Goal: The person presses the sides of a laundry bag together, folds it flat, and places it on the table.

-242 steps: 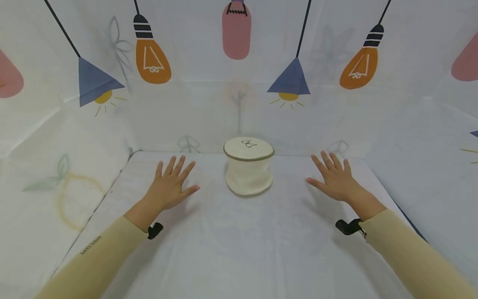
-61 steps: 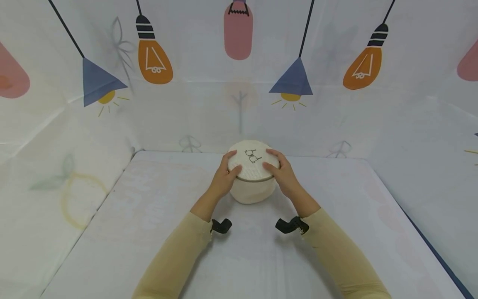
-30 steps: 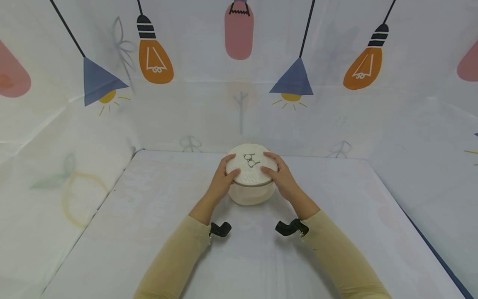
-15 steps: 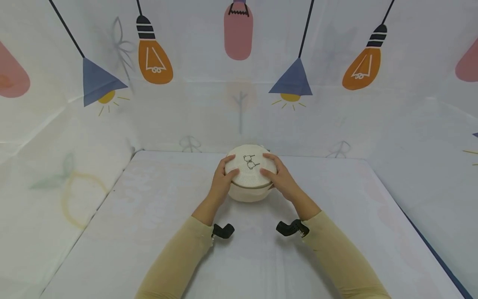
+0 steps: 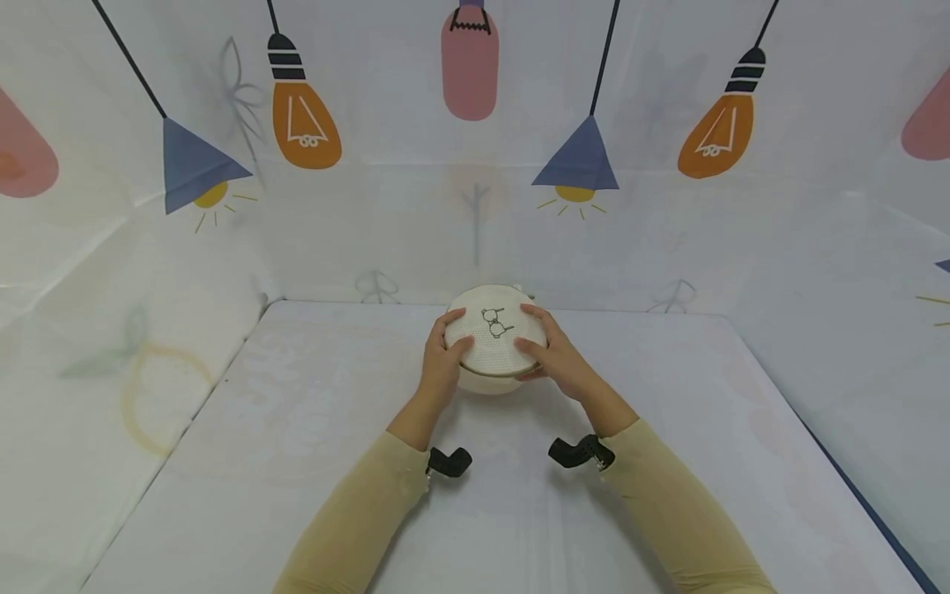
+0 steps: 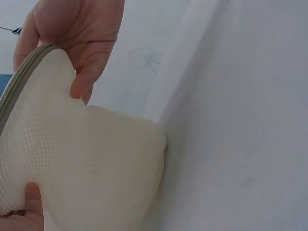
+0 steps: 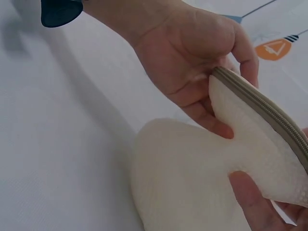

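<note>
Cream mesh bag [image 5: 495,351] between left grip [image 5: 443,355] and right grip [image 5: 558,355], each pinching one side.

Cream mesh bag [image 5: 496,337], olive zip [image 7: 267,107]

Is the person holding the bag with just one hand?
No, the left hand and the right hand both grip the bag, one at each side of its top.

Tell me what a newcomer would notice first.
Probably the cream zippered mesh bag with its glasses drawing, at the far middle of the table, held between the left grip and right grip. Then the printed orange bulbs, upper left and upper right in the head view, with a pink shape between them.
</note>
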